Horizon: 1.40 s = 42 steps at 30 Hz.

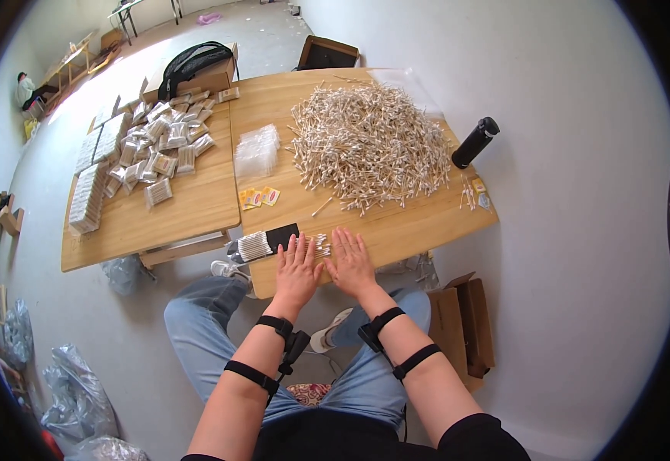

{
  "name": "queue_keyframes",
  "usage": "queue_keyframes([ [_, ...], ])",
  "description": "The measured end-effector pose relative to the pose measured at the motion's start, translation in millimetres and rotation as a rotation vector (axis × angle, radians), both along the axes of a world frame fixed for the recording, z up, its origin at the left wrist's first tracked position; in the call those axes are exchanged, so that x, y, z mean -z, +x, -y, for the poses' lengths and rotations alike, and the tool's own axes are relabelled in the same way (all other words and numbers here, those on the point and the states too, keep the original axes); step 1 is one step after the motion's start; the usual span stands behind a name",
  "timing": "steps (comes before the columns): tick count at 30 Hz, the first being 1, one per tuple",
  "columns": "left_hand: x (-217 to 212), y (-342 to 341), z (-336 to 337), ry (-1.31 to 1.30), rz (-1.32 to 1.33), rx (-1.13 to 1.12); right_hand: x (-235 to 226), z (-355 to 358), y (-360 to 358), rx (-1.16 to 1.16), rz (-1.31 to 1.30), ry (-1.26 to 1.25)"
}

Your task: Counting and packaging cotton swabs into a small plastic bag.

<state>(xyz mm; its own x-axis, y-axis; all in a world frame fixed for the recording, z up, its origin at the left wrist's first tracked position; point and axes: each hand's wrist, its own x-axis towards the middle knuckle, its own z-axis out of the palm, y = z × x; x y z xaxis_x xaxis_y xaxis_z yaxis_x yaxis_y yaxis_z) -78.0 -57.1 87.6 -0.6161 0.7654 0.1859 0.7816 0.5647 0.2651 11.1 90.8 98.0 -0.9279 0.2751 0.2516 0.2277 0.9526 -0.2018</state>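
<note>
Both my hands rest at the table's near edge, side by side with the thumbs close together. My left hand (298, 269) lies flat with its fingers stretched forward, over part of a small batch of cotton swabs (322, 240). My right hand (352, 263) is also flat, fingers extended, against the right side of that batch. Just left of my left hand is a black sheet (285, 236), with a neat row of cotton swabs (255, 246) beside it. Beyond my hands rises a large loose heap of cotton swabs (373, 142). Swabs under my palms are hidden.
Clear plastic bags (257, 150) and yellow labels (260, 197) lie left of the heap. A black bottle (475, 143) stands at the right edge. Many filled swab packs (163, 138) cover the left table. A cardboard box (465, 330) sits on the floor at right.
</note>
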Motion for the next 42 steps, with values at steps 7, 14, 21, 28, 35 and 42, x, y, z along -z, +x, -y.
queue_keyframes([
  [7, -2.0, -6.6, -12.2, -0.039, 0.035, -0.043, -0.6, 1.3, -1.1, 0.000, -0.012, 0.001],
  [14, 0.7, -15.4, -19.3, -0.053, 0.025, -0.053, -3.1, 3.0, -1.1, 0.007, -0.011, 0.027],
  [21, 4.3, -16.5, -17.7, -0.025, 0.064, -0.034, -3.3, 2.7, -1.4, 0.021, 0.010, 0.019],
  [28, 3.2, -27.5, -22.9, 0.015, 0.010, -0.008, -4.7, 3.2, -2.5, 0.012, -0.011, 0.007],
  [35, -2.5, -25.4, -27.1, -0.052, 0.048, -0.025, -5.4, 2.8, -0.9, 0.018, -0.016, 0.011],
  [42, 7.9, -22.3, -28.1, -0.013, 0.032, -0.049, -7.6, 3.8, -1.6, 0.009, -0.022, -0.004],
])
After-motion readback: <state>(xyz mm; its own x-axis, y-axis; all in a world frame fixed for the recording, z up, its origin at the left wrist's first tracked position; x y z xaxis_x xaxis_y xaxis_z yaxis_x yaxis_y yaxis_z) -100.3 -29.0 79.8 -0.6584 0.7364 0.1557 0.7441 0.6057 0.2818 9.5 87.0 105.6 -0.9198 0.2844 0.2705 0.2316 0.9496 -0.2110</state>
